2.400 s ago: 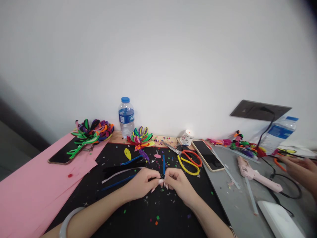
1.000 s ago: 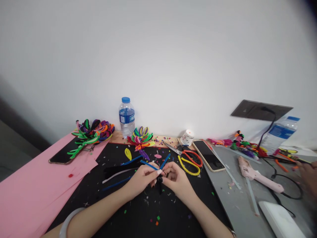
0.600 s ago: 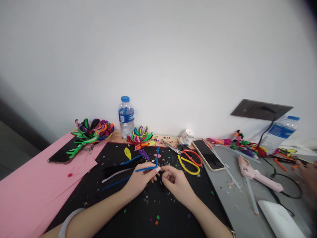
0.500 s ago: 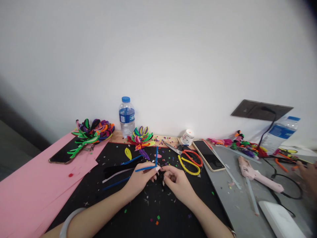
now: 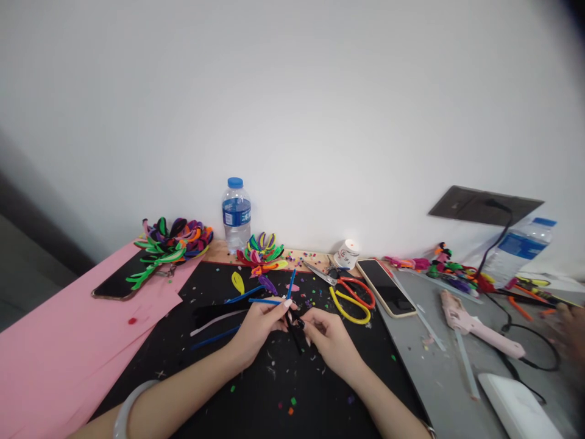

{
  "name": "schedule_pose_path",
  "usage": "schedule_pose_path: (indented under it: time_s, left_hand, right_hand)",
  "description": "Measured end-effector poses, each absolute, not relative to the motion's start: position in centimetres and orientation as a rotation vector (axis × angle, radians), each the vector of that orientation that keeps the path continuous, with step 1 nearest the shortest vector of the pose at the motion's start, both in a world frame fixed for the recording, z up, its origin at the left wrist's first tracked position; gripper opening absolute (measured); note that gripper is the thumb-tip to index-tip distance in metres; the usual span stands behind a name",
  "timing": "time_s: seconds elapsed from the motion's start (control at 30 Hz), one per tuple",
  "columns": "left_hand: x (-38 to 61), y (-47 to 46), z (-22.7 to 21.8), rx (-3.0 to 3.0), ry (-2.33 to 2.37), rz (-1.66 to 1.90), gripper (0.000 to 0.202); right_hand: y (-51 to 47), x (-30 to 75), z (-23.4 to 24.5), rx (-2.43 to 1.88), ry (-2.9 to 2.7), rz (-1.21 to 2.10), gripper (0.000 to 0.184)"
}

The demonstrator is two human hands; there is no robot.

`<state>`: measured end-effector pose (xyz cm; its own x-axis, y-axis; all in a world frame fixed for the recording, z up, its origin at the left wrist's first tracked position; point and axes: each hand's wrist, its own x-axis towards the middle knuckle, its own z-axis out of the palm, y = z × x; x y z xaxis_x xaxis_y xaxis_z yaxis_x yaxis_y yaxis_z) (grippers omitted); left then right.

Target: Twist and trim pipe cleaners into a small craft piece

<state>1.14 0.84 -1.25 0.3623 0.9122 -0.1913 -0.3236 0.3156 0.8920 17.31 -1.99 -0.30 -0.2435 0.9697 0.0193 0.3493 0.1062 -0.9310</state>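
Between thumb and fingers, my left hand [image 5: 264, 321] pinches blue pipe cleaners [image 5: 291, 284], one pointing up and one sticking out to the left. Black pipe cleaners [image 5: 295, 336] cross them and hang below the fingertips. My right hand [image 5: 325, 329] is closed at the black part, its fingertips close to those of the left. Where the blue and black pieces join is hidden by fingers. Left of my hands, blue, black and pale pipe cleaners [image 5: 218, 331] lie on the black mat [image 5: 256, 396]. Yellow and purple loops [image 5: 267, 285] lie just beyond.
Scissors [image 5: 350, 292] and a phone [image 5: 387, 286] lie right of the mat. A bottle [image 5: 236, 216] and pipe-cleaner flowers [image 5: 176, 241] stand by the wall. A pink glue gun [image 5: 479, 329] lies on the grey table, near another person's hand [image 5: 571, 326]. Pink paper [image 5: 59, 341] covers the left.
The black pipe cleaners now show below my left fingertips, and the blue pieces have tilted a little. My right fingers have closed in around the black part.
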Motion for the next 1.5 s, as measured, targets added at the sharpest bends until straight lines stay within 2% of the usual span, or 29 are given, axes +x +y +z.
schedule_pose_path:
  time_s: [0.43,1.0,1.23,1.5]
  left_hand:
    - [1.1,1.0,-1.5,0.992,0.792,0.921,0.025]
    - [0.8,1.1,-0.8,0.919,0.775,0.941,0.02]
    - [0.8,1.0,-0.6,0.915,0.774,0.904,0.024]
    - [0.7,0.9,-0.4,0.953,0.749,0.885,0.019]
  right_hand:
    - [-1.3,17.6,-0.9,-1.239,-1.262,1.477,0.031]
    - [-1.2,17.6,-0.7,-1.248,-1.249,1.457,0.03]
    - [-1.1,17.6,-1.1,-1.266,-1.256,1.443,0.032]
    - [-1.2,17.6,-0.6,-1.252,-1.247,1.457,0.031]
